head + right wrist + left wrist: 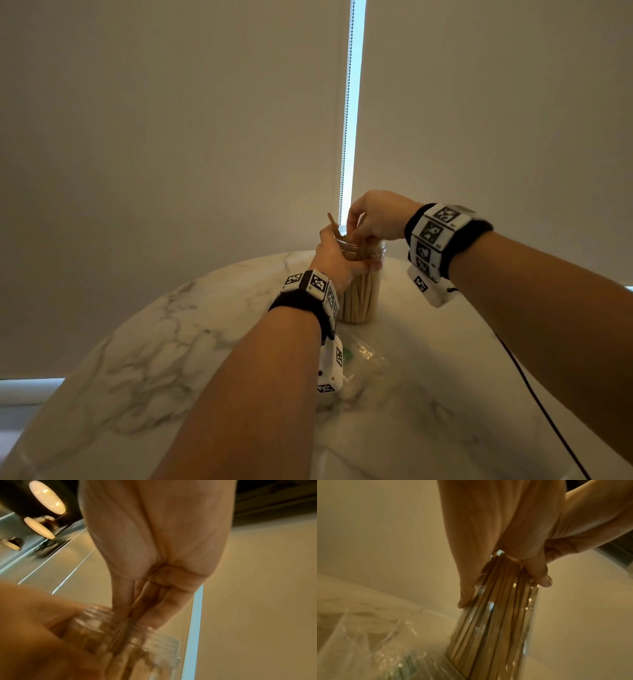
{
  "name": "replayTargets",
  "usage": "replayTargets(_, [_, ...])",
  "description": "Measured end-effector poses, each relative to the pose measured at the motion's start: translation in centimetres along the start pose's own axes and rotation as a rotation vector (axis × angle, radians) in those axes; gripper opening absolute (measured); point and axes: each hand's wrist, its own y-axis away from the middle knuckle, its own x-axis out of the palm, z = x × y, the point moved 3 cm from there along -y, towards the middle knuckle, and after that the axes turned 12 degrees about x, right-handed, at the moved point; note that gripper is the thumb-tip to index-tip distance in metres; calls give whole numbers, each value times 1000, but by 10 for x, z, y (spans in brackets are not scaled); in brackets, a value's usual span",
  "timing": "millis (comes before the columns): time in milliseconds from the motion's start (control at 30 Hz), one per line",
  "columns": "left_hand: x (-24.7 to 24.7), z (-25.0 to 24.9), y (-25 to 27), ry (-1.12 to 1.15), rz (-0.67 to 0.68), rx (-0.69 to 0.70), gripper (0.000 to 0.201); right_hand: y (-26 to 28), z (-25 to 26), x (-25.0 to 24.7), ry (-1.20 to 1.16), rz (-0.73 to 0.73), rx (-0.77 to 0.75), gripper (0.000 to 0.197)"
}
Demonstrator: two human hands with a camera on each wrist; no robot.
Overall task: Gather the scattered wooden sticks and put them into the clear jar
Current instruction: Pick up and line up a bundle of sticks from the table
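A clear jar [362,294] packed with upright wooden sticks [359,301] stands on the marble table [164,346]. My left hand [342,260] grips the jar just below its threaded neck, thumb on one side and fingers on the other; the left wrist view shows that left hand [503,593] around the jar [496,628]. My right hand [359,236] reaches down from above into the jar's mouth and pinches a few sticks between thumb and fingers. One stick [331,222] leans out over the rim. In the right wrist view the right hand [135,614] meets the jar [137,642].
A crumpled clear plastic bag [363,356] with a green mark lies just in front of the jar, also seen as the bag [373,649]. A black cable [534,387] runs across the table's right side. A closed blind with its bead chain [346,137] hangs right behind the table.
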Motion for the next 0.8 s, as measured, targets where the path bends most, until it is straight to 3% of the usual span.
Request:
replayTargets(67, [0,2,-1,14,1,-6,125,2,4,4,135,-40,-17,10])
replayTargets(167, [2,3,0,40,16,-27,130,5,5,2,246,69,18,21])
replayTargets(300, [0,0,1,17,-9,-11,119,-2,15,-4,-103,56,-24,29])
replayTargets(367, [0,-2,2,4,-17,-12,115,-1,23,2,-93,33,-104,25])
replayTargets(467, [0,-3,3,-25,-20,-18,115,-2,22,10,-72,-34,-139,12])
replayTargets(633, [-1,0,3,-4,-18,-2,124,-6,-3,-4,1,-258,14,1])
replayTargets(800, [-1,1,4,-16,0,-14,123,2,5,4,275,75,-38,18])
